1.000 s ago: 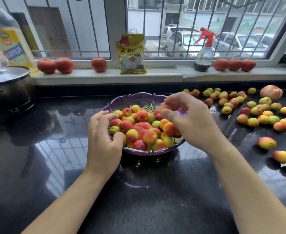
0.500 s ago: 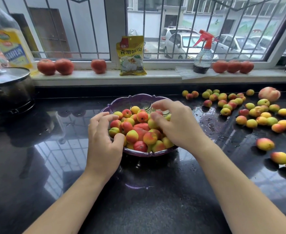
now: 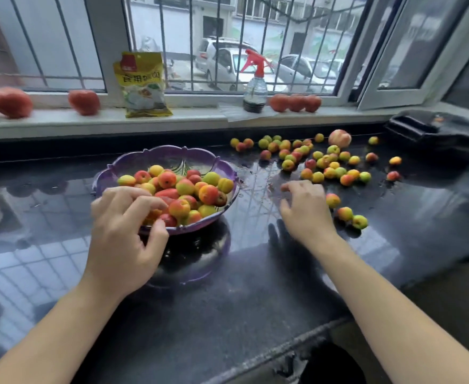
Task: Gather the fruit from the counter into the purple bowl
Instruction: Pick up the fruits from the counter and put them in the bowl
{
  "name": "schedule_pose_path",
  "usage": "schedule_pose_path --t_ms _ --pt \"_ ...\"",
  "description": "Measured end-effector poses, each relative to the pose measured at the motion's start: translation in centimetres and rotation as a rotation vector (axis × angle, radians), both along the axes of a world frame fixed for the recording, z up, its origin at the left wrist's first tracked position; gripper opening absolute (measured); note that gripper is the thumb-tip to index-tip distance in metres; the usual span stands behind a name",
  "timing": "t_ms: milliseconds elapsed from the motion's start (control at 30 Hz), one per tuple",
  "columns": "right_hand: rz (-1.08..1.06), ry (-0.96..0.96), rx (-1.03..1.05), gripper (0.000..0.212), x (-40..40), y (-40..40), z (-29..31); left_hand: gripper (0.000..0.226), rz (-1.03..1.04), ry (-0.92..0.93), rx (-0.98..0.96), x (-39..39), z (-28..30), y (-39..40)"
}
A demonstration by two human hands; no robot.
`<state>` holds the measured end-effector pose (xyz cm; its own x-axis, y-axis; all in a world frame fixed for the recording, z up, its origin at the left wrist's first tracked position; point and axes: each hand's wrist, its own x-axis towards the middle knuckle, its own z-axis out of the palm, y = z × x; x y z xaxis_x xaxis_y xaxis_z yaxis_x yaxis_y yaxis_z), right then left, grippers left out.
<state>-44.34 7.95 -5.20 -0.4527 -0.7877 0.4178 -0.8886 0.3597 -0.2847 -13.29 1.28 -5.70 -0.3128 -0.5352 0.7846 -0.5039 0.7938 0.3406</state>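
Observation:
The purple scalloped bowl (image 3: 169, 159) stands on the black counter, heaped with small red, yellow and green fruit (image 3: 184, 189). My left hand (image 3: 122, 234) grips the bowl's near rim, thumb outside and fingers curled over onto the fruit. My right hand (image 3: 305, 209) hovers over the wet counter to the right of the bowl, fingers loosely bent and holding nothing. Several loose fruit (image 3: 324, 164) lie scattered beyond and right of it; three (image 3: 345, 213) sit just beside its knuckles. A larger peach (image 3: 339, 138) lies at the back.
On the window sill stand a yellow packet (image 3: 141, 84), a spray bottle (image 3: 255, 87) and tomatoes (image 3: 295, 102). A black appliance (image 3: 433, 128) sits at the far right. The counter's front edge (image 3: 297, 347) runs diagonally at lower right.
My right hand left the bowl, empty, and moved right over the counter toward the loose fruit. My left hand stayed on the bowl's rim. The view shifted to the right.

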Motion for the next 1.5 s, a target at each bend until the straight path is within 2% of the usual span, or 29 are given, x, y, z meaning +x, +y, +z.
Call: schedule_pose_path --t_ms 133,233,333,500,600,667,800,900,1033,1167,1233,1333,1400,1500 --pt "-0.238 0.162 0.008 0.04 -3.7 3.3 -0.3 0.025 0.022 -0.134 -0.108 -1.4 -0.8 0.6" --pt "-0.39 0.139 0.179 0.049 -5.2 4.3 -0.7 0.026 0.032 -0.176 -0.119 -1.5 -1.2 0.8" --pt "-0.48 0.082 0.318 0.047 -5.8 4.5 -1.1 0.025 0.035 -0.18 -0.132 -1.4 -1.3 0.9" --pt "-0.5 0.087 0.229 0.041 -6.3 4.7 -1.4 0.023 0.023 -0.177 -0.142 -1.3 -1.4 1.0" --pt "-0.411 0.017 -0.031 0.036 -4.4 4.2 0.1 0.022 0.012 -0.162 -0.131 -1.2 -1.3 0.9" --pt "-0.194 -0.125 -0.183 0.028 -1.2 3.0 2.3 0.023 0.002 -0.15 -0.12 -1.2 -1.3 0.8" --pt "0.285 -0.392 -0.115 0.024 6.0 -2.2 6.6 0.027 0.016 -0.115 -0.107 -0.6 -1.2 0.4" --pt "0.415 -0.305 -0.04 0.026 9.2 -7.1 7.6 0.027 0.048 -0.067 -0.071 0.4 -1.1 -0.2" --pt "0.483 -0.252 0.116 0.025 10.8 -10.9 7.4 0.029 0.032 -0.026 -0.004 1.1 -1.0 -1.0" --pt "0.491 -0.216 0.248 0.025 10.8 -11.2 6.7 0.031 0.01 0.0 0.035 1.2 -0.9 -1.2" --pt "0.489 -0.297 0.148 0.029 10.3 -10.7 6.6 0.031 0.009 0.0 0.045 1.2 -1.0 -1.2" --pt "0.437 -0.448 -0.139 0.027 8.8 -8.6 6.3 0.03 0.02 -0.006 0.035 1.1 -1.0 -1.2" --pt "0.337 -0.44 -0.261 0.026 7.5 -6.5 5.1 0.028 0.027 -0.018 0.003 0.9 -0.9 -0.9" --pt "0.172 -0.379 -0.302 0.028 5.5 -3.0 2.2 0.022 0.023 -0.084 -0.07 0.1 -1.0 0.0"
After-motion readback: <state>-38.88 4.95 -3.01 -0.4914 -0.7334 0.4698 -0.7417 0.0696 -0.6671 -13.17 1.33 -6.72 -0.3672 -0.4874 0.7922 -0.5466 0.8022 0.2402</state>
